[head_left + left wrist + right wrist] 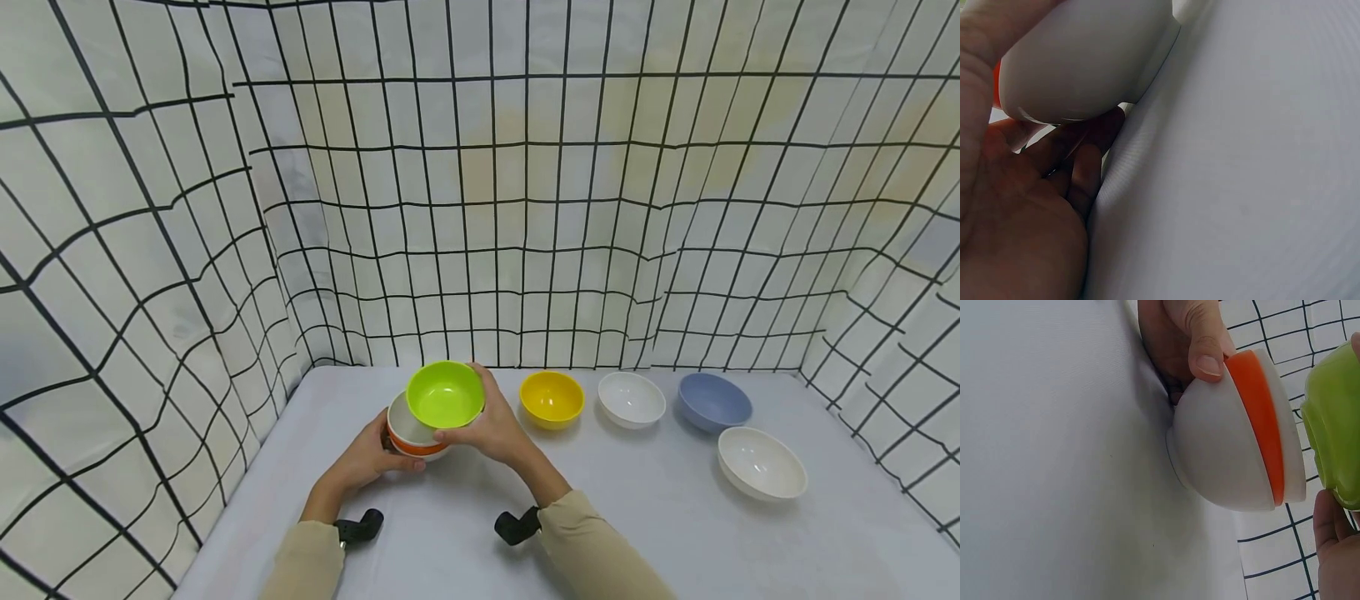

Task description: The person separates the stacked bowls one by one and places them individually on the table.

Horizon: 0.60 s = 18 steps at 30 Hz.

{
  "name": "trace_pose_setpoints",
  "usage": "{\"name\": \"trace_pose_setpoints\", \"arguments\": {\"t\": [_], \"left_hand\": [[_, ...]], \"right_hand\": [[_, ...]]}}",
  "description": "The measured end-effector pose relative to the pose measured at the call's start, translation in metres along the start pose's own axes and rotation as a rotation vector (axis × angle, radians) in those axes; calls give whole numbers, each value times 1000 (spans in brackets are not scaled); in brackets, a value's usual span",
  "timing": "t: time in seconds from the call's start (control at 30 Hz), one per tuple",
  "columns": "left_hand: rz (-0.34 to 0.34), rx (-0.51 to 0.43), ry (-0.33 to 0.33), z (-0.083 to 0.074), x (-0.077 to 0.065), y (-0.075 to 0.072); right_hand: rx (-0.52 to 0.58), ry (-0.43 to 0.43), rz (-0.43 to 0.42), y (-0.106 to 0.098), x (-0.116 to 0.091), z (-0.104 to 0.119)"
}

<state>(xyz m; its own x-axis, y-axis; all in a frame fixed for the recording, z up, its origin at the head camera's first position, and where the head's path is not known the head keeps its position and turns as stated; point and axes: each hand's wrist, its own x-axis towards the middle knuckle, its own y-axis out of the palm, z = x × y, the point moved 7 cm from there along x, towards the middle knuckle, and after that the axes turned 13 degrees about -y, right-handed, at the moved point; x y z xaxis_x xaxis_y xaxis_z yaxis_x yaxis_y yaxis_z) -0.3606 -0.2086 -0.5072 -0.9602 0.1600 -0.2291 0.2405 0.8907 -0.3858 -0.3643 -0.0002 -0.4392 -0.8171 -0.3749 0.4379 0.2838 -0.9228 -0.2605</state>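
Observation:
My right hand (498,421) holds a lime-green bowl (446,394) with thumb and fingers on opposite sides. The green bowl is raised above a nested stack and apart from it in the right wrist view. That stack has a white bowl (1213,437) at the bottom, an orange bowl (1260,422) showing as a band, and another white bowl (1285,434) on top. Curled round the stack's left side, my left hand (366,457) keeps its thumb in front. In the left wrist view, fingers (1088,165) reach under the bottom white bowl (1085,62), near the cloth.
Right of my hands, a yellow bowl (552,400), a white bowl (632,400) and a blue bowl (714,402) stand in a row. A wider white bowl (762,463) sits nearer at the right. White cloth covers the table (450,542); black netting (525,200) surrounds it.

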Motion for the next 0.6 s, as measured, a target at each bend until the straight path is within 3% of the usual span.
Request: {"name": "trace_pose_setpoints", "arguments": {"t": [0.27, 0.6], "left_hand": [[14, 1, 80, -3, 2, 0], [4, -10, 43, -1, 2, 1]], "right_hand": [[-24, 16, 16, -10, -16, 7], [-59, 36, 44, -28, -45, 11]]}}
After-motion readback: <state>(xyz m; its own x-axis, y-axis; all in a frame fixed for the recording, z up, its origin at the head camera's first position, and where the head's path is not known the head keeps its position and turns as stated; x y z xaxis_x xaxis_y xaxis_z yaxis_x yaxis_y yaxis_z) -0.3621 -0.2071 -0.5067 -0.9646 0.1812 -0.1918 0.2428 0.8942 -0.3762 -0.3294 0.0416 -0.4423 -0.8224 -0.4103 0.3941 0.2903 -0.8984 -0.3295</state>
